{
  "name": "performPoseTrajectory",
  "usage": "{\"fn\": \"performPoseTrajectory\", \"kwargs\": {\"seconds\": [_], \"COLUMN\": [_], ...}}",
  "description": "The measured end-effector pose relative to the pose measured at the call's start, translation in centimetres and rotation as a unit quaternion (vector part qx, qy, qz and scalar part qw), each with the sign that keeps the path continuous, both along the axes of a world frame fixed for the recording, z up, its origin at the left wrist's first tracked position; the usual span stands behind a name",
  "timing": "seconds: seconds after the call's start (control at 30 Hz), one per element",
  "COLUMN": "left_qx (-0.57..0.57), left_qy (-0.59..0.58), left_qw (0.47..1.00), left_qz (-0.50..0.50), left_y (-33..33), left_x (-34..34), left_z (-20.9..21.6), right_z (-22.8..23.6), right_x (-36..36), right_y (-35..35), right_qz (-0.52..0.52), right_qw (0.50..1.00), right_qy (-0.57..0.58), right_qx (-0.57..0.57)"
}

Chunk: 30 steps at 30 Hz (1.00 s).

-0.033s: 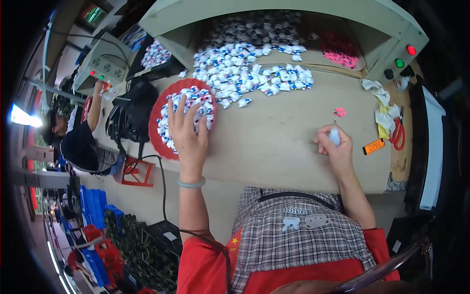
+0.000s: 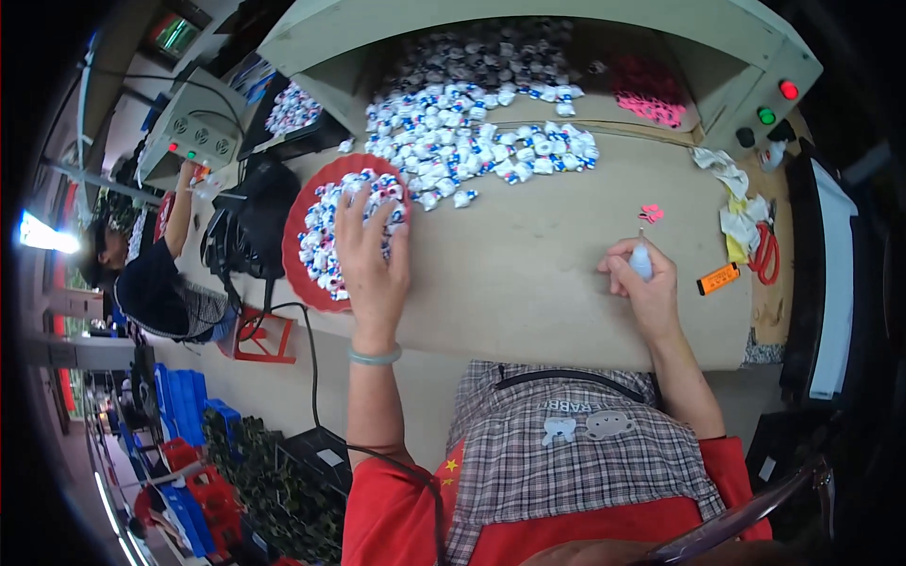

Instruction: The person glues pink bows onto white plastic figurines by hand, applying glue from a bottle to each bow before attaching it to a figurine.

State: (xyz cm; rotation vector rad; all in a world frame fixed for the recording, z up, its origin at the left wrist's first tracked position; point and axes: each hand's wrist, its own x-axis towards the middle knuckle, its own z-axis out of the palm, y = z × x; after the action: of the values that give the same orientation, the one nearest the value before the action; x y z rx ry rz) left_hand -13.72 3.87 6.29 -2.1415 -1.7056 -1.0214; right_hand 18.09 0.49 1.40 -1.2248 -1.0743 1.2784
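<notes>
My left hand, with a pale green bangle at the wrist, lies over a red scalloped bowl. Its fingers are spread and bent down among small white-and-blue figures heaped in there; the fingertips are partly hidden by the pieces. A small, pale blue squeeze bottle with a thin metal tip is gripped in my right hand, tip pointing away from me. Just beyond that tip, a few small pink pieces lie on the brown table top.
Many more white-and-blue figures spread out beneath a cream box with red and green lights; pink pieces sit inside it. An orange box cutter, red-handled scissors and crumpled paper lie right. Another person works far left.
My left hand has shifted right in the bowl, and its fingers have drawn closer together. The right hand keeps hold of the bottle. The whole view has moved slightly.
</notes>
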Motion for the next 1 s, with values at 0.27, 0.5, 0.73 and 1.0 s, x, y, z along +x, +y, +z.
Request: {"fn": "performPoseTrajectory", "kwargs": {"seconds": [0.27, 0.5, 0.73, 1.0], "left_qx": [-0.075, -0.039, -0.082, -0.179], "left_qy": [-0.048, 0.003, 0.087, -0.024], "left_qw": [0.972, 0.954, 0.948, 0.918], "left_qz": [-0.219, -0.298, -0.296, -0.353], "left_y": [5.5, 11.5, 12.5, 8.9], "left_x": [10.2, 17.1, 17.2, 12.2], "left_z": [-3.0, -3.9, -5.1, -4.1], "right_z": [-0.2, -0.1, -0.5, 0.3], "right_x": [0.8, 0.9, 1.2, 1.1], "right_y": [-0.2, -0.4, -0.3, -0.4], "right_qz": [0.012, 0.017, 0.009, 0.045], "right_qw": [0.998, 0.999, 0.999, 0.998], "right_qy": [-0.008, -0.020, -0.015, -0.025], "right_qx": [0.056, 0.047, 0.042, 0.044]}}
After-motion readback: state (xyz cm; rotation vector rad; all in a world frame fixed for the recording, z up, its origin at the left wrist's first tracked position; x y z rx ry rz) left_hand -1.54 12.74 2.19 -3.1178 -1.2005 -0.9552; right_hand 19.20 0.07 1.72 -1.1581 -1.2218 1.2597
